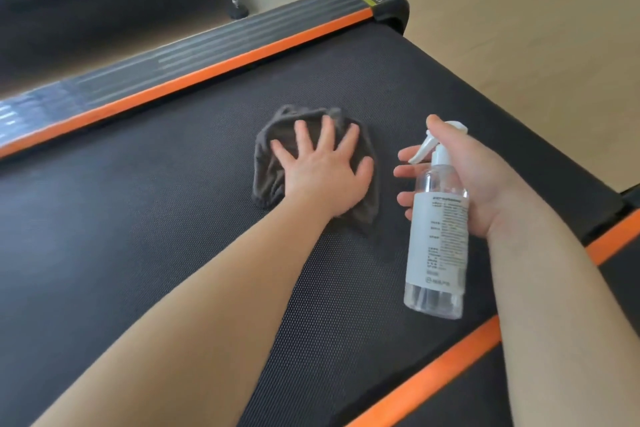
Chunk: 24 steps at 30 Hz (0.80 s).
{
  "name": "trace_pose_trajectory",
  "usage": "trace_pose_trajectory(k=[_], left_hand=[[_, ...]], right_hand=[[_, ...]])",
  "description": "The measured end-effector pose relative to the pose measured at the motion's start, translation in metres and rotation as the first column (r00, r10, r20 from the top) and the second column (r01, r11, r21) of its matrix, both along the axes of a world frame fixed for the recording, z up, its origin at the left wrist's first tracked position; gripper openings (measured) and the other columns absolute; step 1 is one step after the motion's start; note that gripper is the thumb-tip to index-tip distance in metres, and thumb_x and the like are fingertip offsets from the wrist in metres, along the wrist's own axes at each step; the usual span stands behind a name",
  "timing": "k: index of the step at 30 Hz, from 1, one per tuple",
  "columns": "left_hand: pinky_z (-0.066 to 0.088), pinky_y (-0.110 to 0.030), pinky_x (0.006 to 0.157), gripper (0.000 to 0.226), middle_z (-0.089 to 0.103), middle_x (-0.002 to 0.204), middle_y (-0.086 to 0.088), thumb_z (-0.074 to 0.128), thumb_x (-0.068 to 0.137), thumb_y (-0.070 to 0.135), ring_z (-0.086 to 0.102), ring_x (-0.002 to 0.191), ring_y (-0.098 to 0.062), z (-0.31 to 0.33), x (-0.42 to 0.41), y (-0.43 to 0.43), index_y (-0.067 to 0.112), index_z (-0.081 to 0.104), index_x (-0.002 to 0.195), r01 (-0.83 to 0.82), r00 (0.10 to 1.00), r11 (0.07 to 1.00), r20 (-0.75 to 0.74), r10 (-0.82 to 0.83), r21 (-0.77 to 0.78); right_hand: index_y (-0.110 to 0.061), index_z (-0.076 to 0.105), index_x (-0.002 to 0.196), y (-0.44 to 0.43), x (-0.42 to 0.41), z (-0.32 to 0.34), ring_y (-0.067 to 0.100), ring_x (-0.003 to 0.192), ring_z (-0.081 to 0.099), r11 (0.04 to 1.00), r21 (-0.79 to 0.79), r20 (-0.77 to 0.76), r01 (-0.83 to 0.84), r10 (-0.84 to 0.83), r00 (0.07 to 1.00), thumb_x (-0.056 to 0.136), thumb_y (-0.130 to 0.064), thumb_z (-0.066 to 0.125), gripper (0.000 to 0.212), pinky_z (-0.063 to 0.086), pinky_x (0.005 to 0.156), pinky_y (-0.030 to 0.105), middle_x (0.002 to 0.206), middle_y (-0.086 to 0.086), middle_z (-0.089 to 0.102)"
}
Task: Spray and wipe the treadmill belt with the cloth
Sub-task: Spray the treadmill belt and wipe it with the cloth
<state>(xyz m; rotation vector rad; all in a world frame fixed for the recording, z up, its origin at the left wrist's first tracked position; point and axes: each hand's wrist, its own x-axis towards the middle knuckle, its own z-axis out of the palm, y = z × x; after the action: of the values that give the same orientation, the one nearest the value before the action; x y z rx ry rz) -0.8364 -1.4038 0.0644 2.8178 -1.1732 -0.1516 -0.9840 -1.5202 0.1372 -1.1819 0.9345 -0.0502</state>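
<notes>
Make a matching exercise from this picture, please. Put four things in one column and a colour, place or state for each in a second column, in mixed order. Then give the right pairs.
Column one
1. cloth
2. spray bottle
3. left hand
4. stripe

Column two
A. orange, running along the edge of the belt
B. clear with a white label, gripped by the right hand
C. flat with fingers spread, pressing on the cloth
D. dark grey and crumpled, lying on the belt

Right pairs: 1-D, 2-B, 3-C, 4-A
</notes>
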Motion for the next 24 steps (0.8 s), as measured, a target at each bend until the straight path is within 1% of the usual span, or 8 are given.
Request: trace_pose_trajectory(k=[2,4,9,12,14,18,22,24], left_hand=[[0.0,-0.075,0.115,0.069,0.006,0.17,0.009,0.015,0.092,0.07,-0.001,0.156,-0.034,0.0,-0.008,0.021,0.048,0.016,0.158,0.315,0.949,0.949,0.028,-0.315,0.01],[-0.004,-0.07,0.118,0.068,0.002,0.17,0.013,0.015,0.093,0.071,-0.005,0.157,-0.026,0.002,-0.011,0.045,0.05,0.013,0.158,0.432,0.902,0.901,-0.015,-0.431,0.032],[-0.008,-0.072,0.116,0.066,-0.005,0.17,0.014,0.018,0.095,0.074,-0.012,0.156,-0.028,0.0,-0.02,0.088,0.053,0.006,0.157,0.085,0.995,0.996,-0.055,-0.083,0.037],[-0.009,-0.073,0.113,0.067,-0.008,0.17,0.012,0.018,0.095,0.073,-0.015,0.155,-0.03,0.001,-0.02,0.12,0.051,0.005,0.157,-0.138,0.987,0.99,-0.076,0.141,0.042],[-0.009,-0.075,0.112,0.068,-0.009,0.17,0.01,0.017,0.096,0.072,-0.016,0.155,-0.031,0.003,-0.015,0.146,0.048,0.003,0.158,-0.254,0.962,0.966,-0.089,0.258,0.055],[-0.006,-0.076,0.113,0.069,-0.012,0.17,0.008,0.015,0.097,0.07,-0.018,0.154,-0.032,0.014,-0.018,0.201,0.043,0.0,0.159,-0.334,0.933,0.938,-0.11,0.342,0.088],[-0.007,-0.077,0.112,0.07,-0.013,0.17,0.008,0.015,0.097,0.07,-0.02,0.154,-0.033,0.015,-0.034,0.232,0.044,-0.001,0.159,-0.357,0.922,0.929,-0.124,0.367,0.097],[-0.007,-0.077,0.111,0.07,-0.013,0.17,0.008,0.014,0.096,0.071,-0.02,0.154,-0.033,0.015,-0.037,0.252,0.044,-0.001,0.159,-0.381,0.914,0.92,-0.113,0.39,0.093]], right_hand=[[-0.011,0.073,0.09,0.001,0.002,0.001,0.03,0.063,0.075,1.0,-0.024,-0.016,-0.01,0.01,1.0,0.092,-0.066,0.059,0.057,0.062,0.062,0.042,0.094,0.009,0.075],[-0.01,0.069,0.085,0.004,0.004,0.004,0.028,0.064,0.076,0.998,-0.056,-0.035,-0.006,0.004,0.999,0.091,-0.066,0.061,0.056,0.062,0.063,0.043,0.083,0.008,0.072],[-0.008,0.071,0.083,0.025,0.009,0.004,0.032,0.07,0.078,0.993,-0.101,-0.051,-0.055,0.05,0.997,0.09,-0.067,0.061,0.06,0.063,0.074,0.05,0.085,0.009,0.073],[-0.011,0.077,0.096,0.046,0.011,0.008,0.034,0.073,0.078,0.981,-0.087,-0.049,-0.175,0.172,0.984,0.093,-0.067,0.058,0.06,0.062,0.077,0.049,0.105,0.012,0.077],[-0.01,0.076,0.098,0.063,0.015,0.011,0.033,0.07,0.076,0.964,-0.101,-0.054,-0.245,0.241,0.969,0.092,-0.066,0.059,0.059,0.061,0.076,0.048,0.108,0.015,0.074],[-0.005,0.07,0.085,0.122,0.02,0.023,0.034,0.066,0.076,0.907,-0.202,-0.144,-0.37,0.346,0.927,0.089,-0.069,0.058,0.066,0.061,0.082,0.052,0.071,0.01,0.068],[-0.003,0.067,0.083,0.163,0.027,0.038,0.031,0.059,0.073,0.874,-0.25,-0.149,-0.416,0.39,0.909,0.092,-0.065,0.057,0.063,0.059,0.068,0.04,0.074,0.012,0.065],[-0.003,0.068,0.088,0.185,0.031,0.048,0.031,0.058,0.07,0.856,-0.273,-0.1,-0.44,0.429,0.897,0.094,-0.062,0.057,0.061,0.058,0.062,0.035,0.086,0.013,0.066]])
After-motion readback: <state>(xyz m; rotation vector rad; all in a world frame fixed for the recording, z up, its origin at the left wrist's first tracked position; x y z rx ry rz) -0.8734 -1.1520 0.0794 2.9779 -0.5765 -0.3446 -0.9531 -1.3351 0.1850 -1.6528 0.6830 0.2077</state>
